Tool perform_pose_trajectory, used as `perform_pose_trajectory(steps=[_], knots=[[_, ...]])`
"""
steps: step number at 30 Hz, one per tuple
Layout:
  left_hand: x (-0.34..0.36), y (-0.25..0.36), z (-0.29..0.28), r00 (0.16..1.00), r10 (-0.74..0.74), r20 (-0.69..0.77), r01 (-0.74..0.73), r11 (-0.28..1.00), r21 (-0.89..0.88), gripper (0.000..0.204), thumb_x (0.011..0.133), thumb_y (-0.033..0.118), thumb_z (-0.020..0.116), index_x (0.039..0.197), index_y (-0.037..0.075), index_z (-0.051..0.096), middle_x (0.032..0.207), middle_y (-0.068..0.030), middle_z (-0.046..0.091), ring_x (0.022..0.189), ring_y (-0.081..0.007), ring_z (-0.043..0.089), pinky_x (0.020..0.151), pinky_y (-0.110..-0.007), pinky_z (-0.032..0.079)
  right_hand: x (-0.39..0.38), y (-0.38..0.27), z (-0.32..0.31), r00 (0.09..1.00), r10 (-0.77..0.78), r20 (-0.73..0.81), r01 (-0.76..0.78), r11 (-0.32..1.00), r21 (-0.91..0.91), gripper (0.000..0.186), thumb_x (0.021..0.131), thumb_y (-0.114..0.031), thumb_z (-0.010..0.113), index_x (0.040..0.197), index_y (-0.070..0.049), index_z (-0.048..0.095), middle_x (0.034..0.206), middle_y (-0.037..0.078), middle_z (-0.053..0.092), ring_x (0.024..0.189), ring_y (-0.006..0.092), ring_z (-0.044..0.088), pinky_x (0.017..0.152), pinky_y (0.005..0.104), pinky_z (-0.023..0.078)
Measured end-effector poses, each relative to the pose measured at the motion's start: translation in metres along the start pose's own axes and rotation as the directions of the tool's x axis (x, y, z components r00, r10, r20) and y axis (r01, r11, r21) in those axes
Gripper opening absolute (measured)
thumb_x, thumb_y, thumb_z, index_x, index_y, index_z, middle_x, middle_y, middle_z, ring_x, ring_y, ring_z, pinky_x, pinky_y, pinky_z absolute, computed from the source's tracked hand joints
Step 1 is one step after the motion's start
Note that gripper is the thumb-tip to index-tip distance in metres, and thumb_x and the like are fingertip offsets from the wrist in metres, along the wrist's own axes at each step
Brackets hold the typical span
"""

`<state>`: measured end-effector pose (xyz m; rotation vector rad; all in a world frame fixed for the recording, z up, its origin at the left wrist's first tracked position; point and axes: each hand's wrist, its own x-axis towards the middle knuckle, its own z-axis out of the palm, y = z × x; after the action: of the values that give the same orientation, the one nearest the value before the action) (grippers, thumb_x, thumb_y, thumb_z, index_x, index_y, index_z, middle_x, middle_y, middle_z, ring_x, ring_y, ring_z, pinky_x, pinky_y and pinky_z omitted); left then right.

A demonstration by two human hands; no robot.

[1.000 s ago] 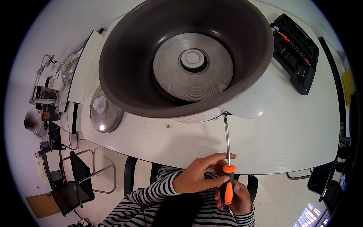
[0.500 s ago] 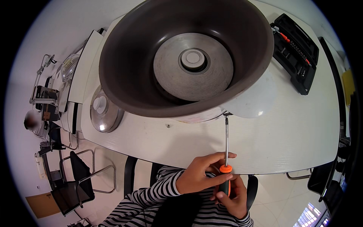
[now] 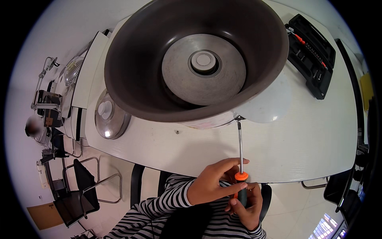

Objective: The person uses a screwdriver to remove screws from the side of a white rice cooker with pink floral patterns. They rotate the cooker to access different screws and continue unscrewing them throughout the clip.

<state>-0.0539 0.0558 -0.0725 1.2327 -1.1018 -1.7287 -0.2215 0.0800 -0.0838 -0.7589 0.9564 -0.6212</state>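
A screwdriver (image 3: 240,149) with a dark handle and orange collar points away from me. Its tip meets a small dark fitting at the lower edge of a big rice cooker body (image 3: 137,67). The cooker is tilted, showing its brown inside and a round metal heating plate (image 3: 177,75) with a central button. My left hand (image 3: 211,181) is closed around the front of the handle, by the collar, its index finger stretched behind the shaft. At the rear of the handle, my right hand (image 3: 250,213) grips with thumb and fingers.
A metal lid (image 3: 104,125) with a white knob lies left of the cooker. Right of it is a pale round cover (image 3: 274,101). A black tool case (image 3: 306,73) lies open at the far right. One tiny part (image 3: 177,132) sits on the white table (image 3: 302,147).
The screwdriver handle has turned about its length and shifted slightly right. My right fingers have shifted with it; the tip stays at the fitting.
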Motion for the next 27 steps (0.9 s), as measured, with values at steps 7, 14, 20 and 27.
perform_pose_trajectory(steps=[7,14,20,27], knots=[[0.0,-0.004,-0.002,0.999,0.05,0.019,-0.049,0.998,-0.05,0.047,0.079,0.008,0.06,0.122,0.0,0.041,0.09,-0.0094,0.057,0.088,-0.0163,0.058,0.083,-0.03,0.047,0.001,0.008,-0.006,0.996,0.004,0.092,-0.023,0.979,0.202,0.037,0.085,-0.028,0.05,0.103,0.002,0.037,0.07,0.01,0.052,0.05,0.0127,0.051,0.042,0.0217,0.042],[-0.002,-0.008,-0.005,0.993,0.08,0.088,-0.061,0.979,-0.196,0.05,0.081,0.011,0.059,0.125,0.001,0.037,0.094,-0.0112,0.057,0.095,-0.0181,0.055,0.087,-0.034,0.044,-0.002,-0.001,-0.008,0.982,0.045,0.183,-0.09,0.965,0.245,0.024,0.089,-0.018,0.044,0.103,0.001,0.042,0.077,0.011,0.055,0.061,0.0149,0.056,0.052,0.0239,0.046],[0.002,0.005,0.001,1.0,0.007,-0.02,-0.004,0.992,0.127,0.05,0.079,0.015,0.061,0.123,0.001,0.04,0.088,-0.0102,0.058,0.081,-0.0168,0.06,0.08,-0.03,0.048,-0.002,0.009,-0.003,0.991,-0.131,-0.034,0.121,0.967,-0.224,0.026,0.082,-0.008,0.056,0.1,0.002,0.041,0.074,0.008,0.056,0.058,0.0114,0.055,0.053,0.0212,0.045],[0.002,-0.004,-0.001,0.997,0.07,0.039,-0.067,0.994,-0.09,0.048,0.081,0.01,0.057,0.124,0.0,0.037,0.094,-0.0115,0.057,0.089,-0.0183,0.059,0.082,-0.03,0.047,-0.004,0.003,-0.009,0.997,0.005,0.076,-0.023,0.973,0.23,0.034,0.084,-0.021,0.053,0.104,0.004,0.041,0.074,0.012,0.056,0.055,0.013,0.055,0.049,0.0228,0.045]])
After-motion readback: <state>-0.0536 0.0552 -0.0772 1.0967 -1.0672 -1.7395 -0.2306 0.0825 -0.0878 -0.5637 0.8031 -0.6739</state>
